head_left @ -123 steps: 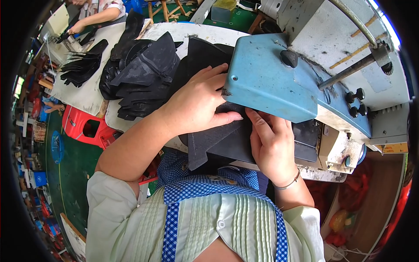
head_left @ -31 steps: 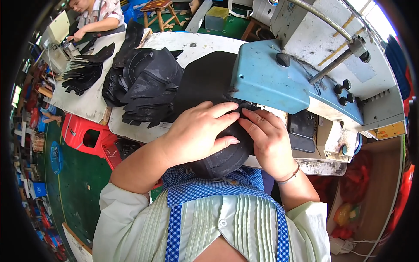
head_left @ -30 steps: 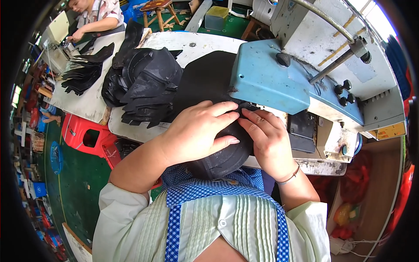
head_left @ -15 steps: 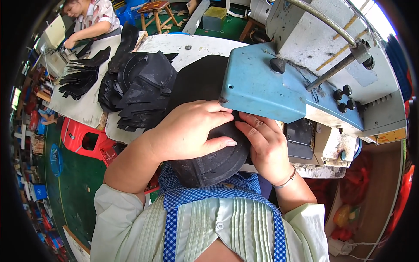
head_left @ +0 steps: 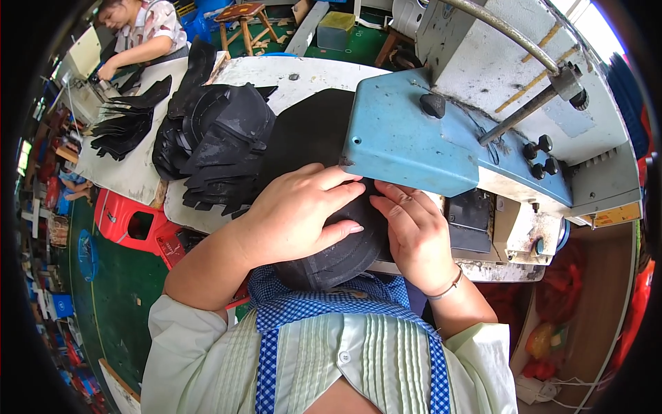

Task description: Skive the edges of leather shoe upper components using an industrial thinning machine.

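A curved black piece of sheet material [head_left: 327, 261] with a seamed, rounded edge lies below the blue machine head [head_left: 407, 134] and overhangs the table front toward my apron. My left hand [head_left: 296, 210] rests on it from the left, its thumb and fingers pressing the surface near the head's lower corner. From the other side my right hand [head_left: 417, 238] grips it, fingers bent together close to the left fingertips. The spot where the machine meets the material is hidden behind the head and my fingers.
A heap of black cut pieces [head_left: 217, 138] is on the white table [head_left: 262, 69] to the left, with further black strips [head_left: 131, 121] beyond. At the far left a co-worker [head_left: 145, 38] sits at another machine. A red plastic stool [head_left: 121, 221] stands below the table edge.
The black piece has shifted slightly away from me and turned a little under my hands. Both hands keep nearly the same place and hold.
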The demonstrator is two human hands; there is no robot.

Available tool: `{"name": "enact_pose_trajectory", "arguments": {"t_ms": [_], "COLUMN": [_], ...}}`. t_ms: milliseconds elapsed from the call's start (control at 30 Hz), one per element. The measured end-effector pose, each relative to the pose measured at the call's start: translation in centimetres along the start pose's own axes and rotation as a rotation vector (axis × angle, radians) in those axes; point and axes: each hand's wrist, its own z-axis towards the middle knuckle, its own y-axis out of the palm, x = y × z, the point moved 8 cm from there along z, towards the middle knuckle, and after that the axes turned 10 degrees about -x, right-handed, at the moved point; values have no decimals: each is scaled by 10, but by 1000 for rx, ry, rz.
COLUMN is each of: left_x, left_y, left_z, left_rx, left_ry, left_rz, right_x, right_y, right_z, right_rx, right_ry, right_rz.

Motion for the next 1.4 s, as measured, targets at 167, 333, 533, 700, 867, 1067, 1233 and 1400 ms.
{"name": "enact_pose_trajectory", "arguments": {"t_ms": [167, 333, 533, 700, 867, 1067, 1233, 1400], "left_x": [-1, -3, -9, -8, -10, -17, -21, -25], "left_y": [2, 1, -1, -5, -7, -6, -7, -6], "left_z": [2, 0, 3, 6, 9, 10, 13, 13], "left_rx": [-3, 33, 51, 120, 139, 154, 159, 126], "left_ry": [-21, -5, -7, 54, 39, 24, 45, 24], "left_rz": [24, 42, 76, 61, 3, -31, -67, -78], "right_x": [2, 1, -1, 1, 0, 1, 0, 0], "right_y": [2, 1, -1, -3, -2, -2, -3, -3], "right_z": [-2, -1, -3, -5, -6, -6, -6, -6], "right_rx": [-6, -62, -81, -69, -51, -28, -27, -14], "right_ry": [18, 6, 2, 4, 12, 4, 6, 4], "right_rz": [-12, -68, -72, -85, -82, -84, -88, -77]}}
